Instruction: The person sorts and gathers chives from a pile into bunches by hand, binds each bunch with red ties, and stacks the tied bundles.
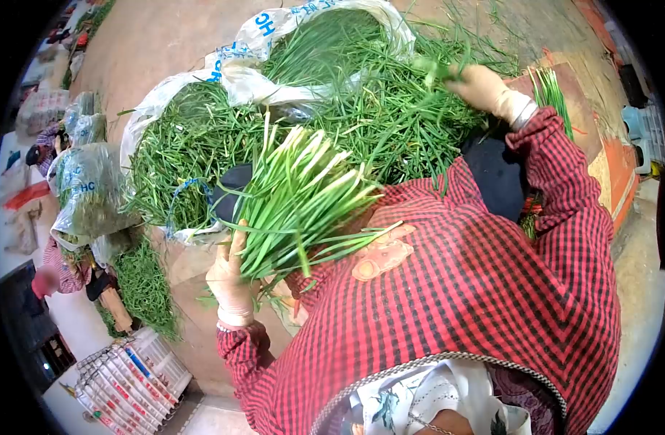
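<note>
The left hand [233, 281] is curled round the lower part of a bunch of greens [292, 206], thumb visible against the stems, left of centre in the frame. The bunch's long axis slants from lower left to upper right, its pale ends fanning toward the top and right, its green leaves toward the hand. One loose stalk juts out rightward below. At upper right, the right hand [484, 90] reaches over a heap of loose greens [412, 123], fingers bent near some blurred leaves; whether it pinches them I cannot tell. White plastic bags [263, 27] of greens stand at upper centre and left, and a smaller bunch [551, 98] points upward beside the right sleeve [564, 156].
</note>
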The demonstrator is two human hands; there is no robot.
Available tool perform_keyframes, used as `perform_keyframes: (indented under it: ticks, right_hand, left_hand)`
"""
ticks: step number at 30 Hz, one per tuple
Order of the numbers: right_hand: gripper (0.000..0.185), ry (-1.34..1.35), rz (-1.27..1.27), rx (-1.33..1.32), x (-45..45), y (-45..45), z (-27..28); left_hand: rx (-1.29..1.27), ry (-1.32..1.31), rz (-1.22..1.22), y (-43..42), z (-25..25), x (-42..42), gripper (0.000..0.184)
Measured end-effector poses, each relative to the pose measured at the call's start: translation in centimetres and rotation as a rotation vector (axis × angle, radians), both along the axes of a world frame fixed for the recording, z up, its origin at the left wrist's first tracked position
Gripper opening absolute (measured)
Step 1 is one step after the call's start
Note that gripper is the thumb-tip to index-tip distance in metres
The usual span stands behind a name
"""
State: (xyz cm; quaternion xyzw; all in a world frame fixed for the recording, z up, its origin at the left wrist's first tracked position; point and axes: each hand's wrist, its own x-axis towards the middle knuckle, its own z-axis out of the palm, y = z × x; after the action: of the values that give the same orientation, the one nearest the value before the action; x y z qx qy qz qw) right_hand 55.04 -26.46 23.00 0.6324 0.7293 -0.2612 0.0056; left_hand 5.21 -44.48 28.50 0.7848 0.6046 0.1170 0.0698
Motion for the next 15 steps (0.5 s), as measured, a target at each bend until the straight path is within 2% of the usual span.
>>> perform_keyframes:
  ticks: [1,3,4,5,6,7,8,9,11,12,14,15]
  right_hand:
    - [0.057,-0.156,0.081,-0.190,-1.7,-0.8,2.0]
    - [0.069,-0.180,0.190,0.029,-3.4,-2.1,1.3]
    - [0.078,-0.058,0.141,0.031,-4.5,-2.2,1.6]
    - [0.080,0.177,0.176,0.072,-5.4,-1.9,0.9]
    - [0.083,0.414,0.208,0.114,-6.8,-1.5,1.2]
    - [0.082,0.636,0.087,-0.121,-8.5,-2.2,1.9]
    - [0.080,0.812,0.022,-0.354,-10.2,-2.8,2.3]
    - [0.077,0.859,0.023,-0.285,-11.8,-3.6,1.8]
    - [0.048,0.963,0.013,-0.591,-13.2,-3.9,1.6]
    - [0.048,0.965,0.015,-0.594,-13.2,-3.8,1.5]
    - [0.028,1.066,-0.030,-0.576,-13.1,-3.6,1.5]
    - [0.026,1.019,-0.077,-0.500,-12.6,-3.5,2.6]
  left_hand:
    - [0.000,0.004,-0.004,0.0,-0.1,0.0,0.091]
    - [-0.004,0.017,0.002,0.3,-0.5,0.3,0.084]
    - [0.016,0.053,-0.029,0.1,-2.3,-1.1,0.083]
    - [0.017,0.057,-0.035,0.2,-2.0,-0.7,0.083]
    - [0.001,0.090,-0.043,0.3,-1.4,0.0,0.074]
    - [-0.014,0.124,-0.051,0.5,-1.1,0.5,0.066]
    - [0.002,0.059,-0.065,0.5,-1.2,0.6,0.067]
    - [0.063,-0.054,-0.109,0.5,-2.5,0.0,0.068]
    - [0.027,-0.010,-0.086,0.5,-1.4,0.7,0.068]
    - [0.025,-0.008,-0.083,0.3,-1.6,0.8,0.068]
    - [0.030,-0.016,-0.043,-0.2,-2.1,0.7,0.068]
    - [0.027,-0.016,-0.040,-0.5,-2.2,0.6,0.068]
